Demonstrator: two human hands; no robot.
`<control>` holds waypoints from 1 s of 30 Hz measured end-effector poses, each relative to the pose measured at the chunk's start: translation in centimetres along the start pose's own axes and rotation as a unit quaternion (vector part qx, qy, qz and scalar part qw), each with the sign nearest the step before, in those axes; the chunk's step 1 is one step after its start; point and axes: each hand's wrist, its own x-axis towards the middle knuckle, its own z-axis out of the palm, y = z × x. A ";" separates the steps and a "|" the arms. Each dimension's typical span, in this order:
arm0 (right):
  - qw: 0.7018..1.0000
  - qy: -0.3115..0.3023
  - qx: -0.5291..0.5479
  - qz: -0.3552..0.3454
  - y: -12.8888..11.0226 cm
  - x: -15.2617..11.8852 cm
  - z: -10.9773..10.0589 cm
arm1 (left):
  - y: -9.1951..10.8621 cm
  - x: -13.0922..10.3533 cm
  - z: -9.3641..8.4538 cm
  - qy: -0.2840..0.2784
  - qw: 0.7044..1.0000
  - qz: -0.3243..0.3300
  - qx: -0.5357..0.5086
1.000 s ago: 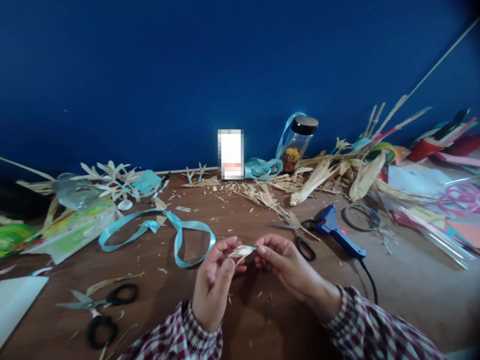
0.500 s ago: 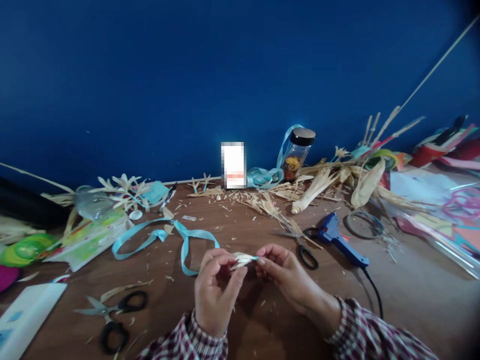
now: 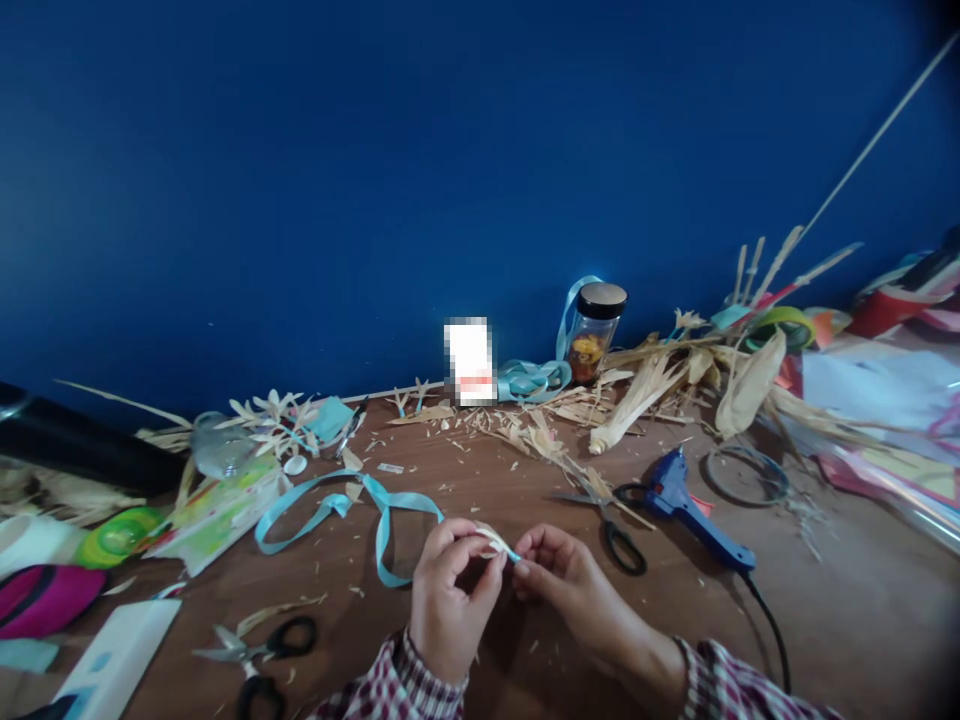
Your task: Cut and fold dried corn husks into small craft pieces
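Note:
Between my two hands is a small corn husk flower (image 3: 493, 538), its pale petals bunched to the left and a blue-wrapped stem pointing right. The fingers and thumb of my left hand (image 3: 454, 595) close around the petals. My right hand (image 3: 570, 583) pinches the tip of the blue stem. Just behind my left hand, a loose light-blue ribbon (image 3: 382, 540) curls over the brown table (image 3: 375, 650). Black-handled scissors (image 3: 621, 540) lie close to my right hand, with a blue glue gun (image 3: 690, 515) beyond them.
Another pair of scissors (image 3: 259, 645) rests at front left, near a white box (image 3: 124, 660). Along the blue wall stand a jar (image 3: 598, 330) and a ribbon pile (image 3: 532, 380). Dried husks (image 3: 637, 400) and scraps spread across the back. A wire coil (image 3: 748, 475) lies right.
The view has shifted, so the table things appear further right and lower. In my hands the flower has turned, its stem now slanting down to the right. Both hands keep hold of it.

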 end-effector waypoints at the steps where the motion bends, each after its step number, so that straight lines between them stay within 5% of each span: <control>1: 1.000 -0.003 0.012 -0.001 0.0 0.0 0.0 | 0.0 0.1 0.0 0.004 1.000 0.024 0.015; 5: 1.000 -0.005 0.027 -0.013 -0.5 -0.1 -0.1 | 0.4 0.4 0.0 0.015 0.992 0.104 0.065; 12: 0.997 0.022 0.054 -0.057 -0.8 -0.4 -0.2 | 2.4 0.9 0.0 0.051 0.991 0.064 0.101; 22: 0.996 0.001 0.075 -0.038 -1.6 -0.5 -0.7 | 3.5 1.6 0.8 0.062 0.981 0.118 0.144; 30: 0.998 -0.012 0.051 -0.033 -1.7 -0.6 -0.7 | 3.3 2.1 0.2 -0.011 0.987 0.131 0.087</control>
